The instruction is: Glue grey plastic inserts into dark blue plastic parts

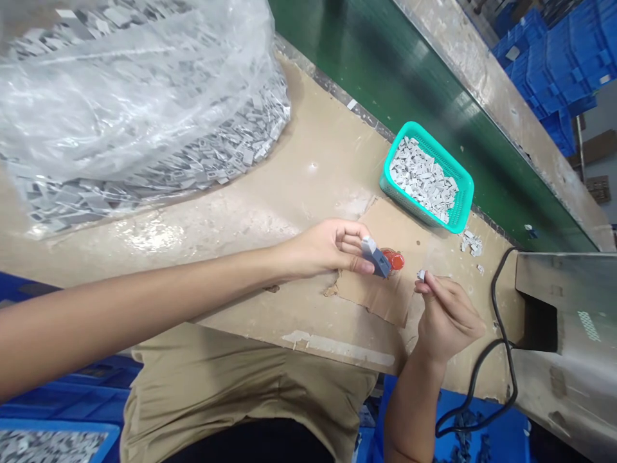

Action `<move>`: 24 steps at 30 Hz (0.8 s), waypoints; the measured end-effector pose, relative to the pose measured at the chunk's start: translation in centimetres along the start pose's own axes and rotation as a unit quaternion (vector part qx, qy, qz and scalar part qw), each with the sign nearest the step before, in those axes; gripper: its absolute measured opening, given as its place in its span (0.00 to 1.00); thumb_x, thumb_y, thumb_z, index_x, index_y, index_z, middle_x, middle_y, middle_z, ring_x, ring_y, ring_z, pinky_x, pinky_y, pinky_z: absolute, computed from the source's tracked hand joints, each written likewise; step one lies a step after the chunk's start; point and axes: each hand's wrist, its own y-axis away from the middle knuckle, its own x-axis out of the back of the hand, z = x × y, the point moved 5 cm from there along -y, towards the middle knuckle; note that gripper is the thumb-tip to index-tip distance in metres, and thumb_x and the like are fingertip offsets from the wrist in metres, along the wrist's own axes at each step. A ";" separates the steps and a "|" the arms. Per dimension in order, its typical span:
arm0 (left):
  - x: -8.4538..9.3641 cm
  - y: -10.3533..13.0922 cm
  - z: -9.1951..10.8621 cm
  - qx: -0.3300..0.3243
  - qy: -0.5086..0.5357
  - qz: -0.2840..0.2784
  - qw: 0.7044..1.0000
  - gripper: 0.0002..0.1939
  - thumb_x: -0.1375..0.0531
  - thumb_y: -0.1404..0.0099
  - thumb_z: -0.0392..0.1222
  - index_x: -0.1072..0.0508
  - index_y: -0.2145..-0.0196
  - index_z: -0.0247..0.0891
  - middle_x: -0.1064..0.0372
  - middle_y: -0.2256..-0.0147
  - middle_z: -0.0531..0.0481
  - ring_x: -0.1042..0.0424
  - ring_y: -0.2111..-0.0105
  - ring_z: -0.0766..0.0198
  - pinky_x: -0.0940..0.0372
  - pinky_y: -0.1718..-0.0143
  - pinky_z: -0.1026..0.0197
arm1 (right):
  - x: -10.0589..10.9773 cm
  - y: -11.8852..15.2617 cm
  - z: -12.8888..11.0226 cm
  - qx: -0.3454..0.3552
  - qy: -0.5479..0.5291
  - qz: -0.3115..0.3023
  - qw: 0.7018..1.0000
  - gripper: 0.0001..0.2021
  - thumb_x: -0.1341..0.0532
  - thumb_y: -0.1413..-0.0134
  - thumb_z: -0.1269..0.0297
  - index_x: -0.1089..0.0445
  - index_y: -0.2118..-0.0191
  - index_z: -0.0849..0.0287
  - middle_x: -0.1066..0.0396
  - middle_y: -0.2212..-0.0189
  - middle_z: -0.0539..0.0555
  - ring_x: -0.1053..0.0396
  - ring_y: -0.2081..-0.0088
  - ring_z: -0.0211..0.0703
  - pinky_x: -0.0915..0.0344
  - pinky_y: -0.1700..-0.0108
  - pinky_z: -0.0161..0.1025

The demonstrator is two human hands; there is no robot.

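Note:
My left hand (340, 247) is closed on a dark grey-blue plastic part (376, 260), which has a light grey tip. Just behind that part, partly hidden by it, a small red round container (395, 260) stands on a flat piece of cardboard (376, 302). To the right, my right hand (448, 315) pinches a small light grey plastic piece (421, 276) between thumb and fingertips, apart from the left hand's part. Beyond both hands sits a turquoise basket (417, 218) filled with small light grey pieces.
A clear plastic bag (144, 116) of grey parts covers the left of the table. Loose pieces (471, 243) lie beside the basket. A green conveyor belt (366, 58) runs behind. At right are a black cable (496, 289) and a metal housing (569, 283).

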 end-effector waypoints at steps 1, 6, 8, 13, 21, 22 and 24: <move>-0.3 0.1 -0.3 0.002 0.000 -0.006 1.000 0.11 0.30 0.51 0.29 0.27 0.71 0.35 0.22 0.69 0.51 0.22 0.66 0.64 0.30 0.54 0.59 | -0.1 0.0 -0.2 0.005 -0.015 -0.003 1.000 0.14 0.32 0.50 0.75 0.21 0.61 0.48 0.25 0.75 0.49 0.29 0.75 0.42 0.33 0.75 0.40; -1.2 0.3 -1.5 -0.004 0.001 -0.031 1.000 0.12 0.31 0.52 0.27 0.27 0.71 0.35 0.21 0.66 0.49 0.22 0.64 0.62 0.28 0.59 0.61 | -0.8 0.3 -1.5 0.019 -0.066 -0.040 0.997 0.16 0.34 0.49 0.78 0.21 0.60 0.48 0.24 0.75 0.49 0.28 0.74 0.41 0.32 0.76 0.40; -1.3 0.4 -1.6 -0.005 0.001 -0.034 0.999 0.11 0.31 0.52 0.27 0.27 0.71 0.34 0.21 0.67 0.48 0.22 0.65 0.62 0.28 0.62 0.63 | -1.1 0.4 -1.9 0.023 -0.082 -0.063 0.994 0.17 0.35 0.49 0.80 0.21 0.59 0.49 0.24 0.75 0.50 0.28 0.74 0.42 0.32 0.75 0.40; -1.5 0.4 -1.4 -0.002 0.009 -0.034 0.999 0.11 0.31 0.53 0.26 0.27 0.72 0.34 0.22 0.69 0.49 0.22 0.67 0.63 0.27 0.63 0.62 | -1.6 0.7 -2.3 0.019 -0.077 -0.112 0.991 0.18 0.36 0.47 0.79 0.22 0.57 0.48 0.22 0.71 0.51 0.26 0.73 0.44 0.30 0.74 0.41; -1.6 0.6 -1.1 0.016 0.002 -0.021 1.000 0.11 0.32 0.54 0.26 0.27 0.74 0.35 0.22 0.70 0.51 0.22 0.67 0.63 0.27 0.66 0.64 | -1.9 0.7 -2.4 0.023 -0.062 -0.121 0.990 0.18 0.35 0.47 0.79 0.22 0.56 0.47 0.21 0.70 0.50 0.24 0.71 0.45 0.28 0.72 0.42; -1.6 0.6 -1.1 0.018 0.003 -0.019 1.000 0.11 0.31 0.54 0.26 0.27 0.75 0.35 0.22 0.71 0.51 0.22 0.68 0.63 0.27 0.65 0.64 | -1.9 0.7 -2.4 0.024 -0.060 -0.119 0.991 0.18 0.35 0.47 0.79 0.22 0.57 0.47 0.21 0.70 0.50 0.24 0.70 0.45 0.28 0.72 0.42; -1.5 0.6 -1.2 0.021 0.004 -0.017 1.000 0.11 0.31 0.55 0.26 0.27 0.75 0.35 0.22 0.71 0.51 0.22 0.68 0.63 0.27 0.64 0.63 | -1.9 0.7 -2.5 0.030 -0.056 -0.113 0.992 0.18 0.35 0.48 0.79 0.22 0.57 0.48 0.21 0.69 0.51 0.24 0.69 0.45 0.27 0.71 0.42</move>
